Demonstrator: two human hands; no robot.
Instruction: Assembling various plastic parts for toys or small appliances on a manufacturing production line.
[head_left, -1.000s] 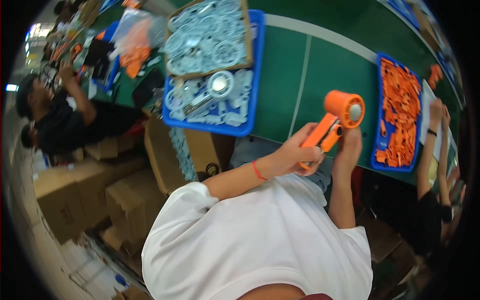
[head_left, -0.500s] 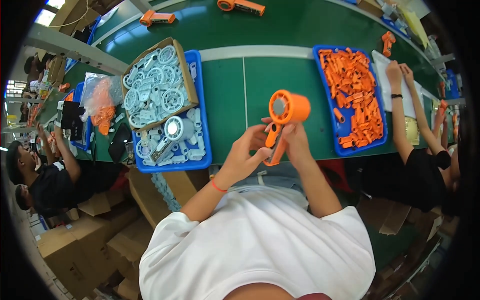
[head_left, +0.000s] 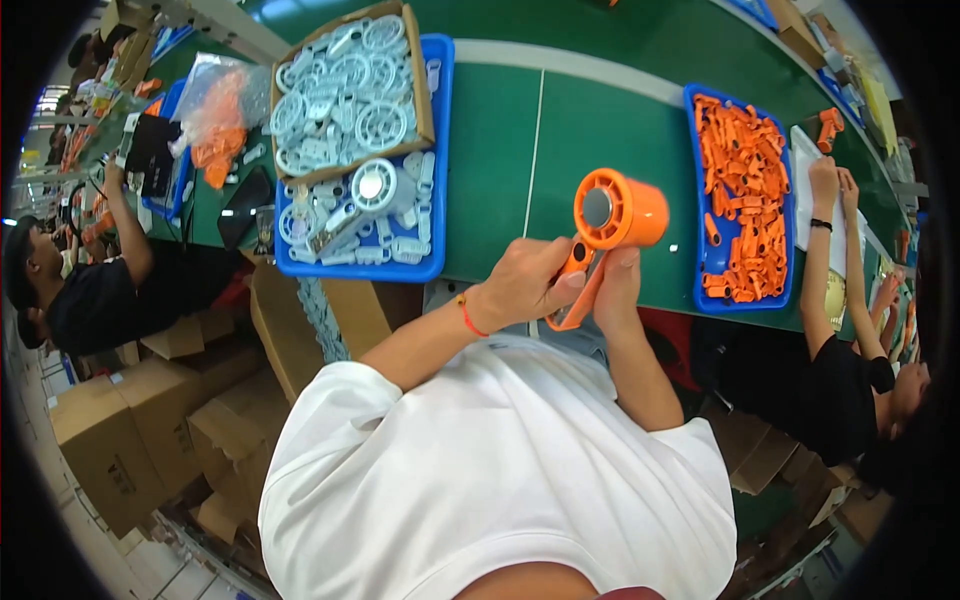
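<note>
An orange fan (head_left: 642, 214) is clasped by left hand (head_left: 522, 284) and right hand (head_left: 618, 290); a blue tray (head_left: 714, 259) is set at its three o'clock.

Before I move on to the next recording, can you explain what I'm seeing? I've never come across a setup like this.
There is no machine here: a person works with two bare hands. The view comes from the left of two fisheye cameras worn on the head, looking down, so straight edges bend near the rim. The left hand and right hand hold an orange device with a round head and a handle. On the green table, a blue tray on the left carries a cardboard box of pale blue parts; a blue tray on the right holds orange parts.
</note>
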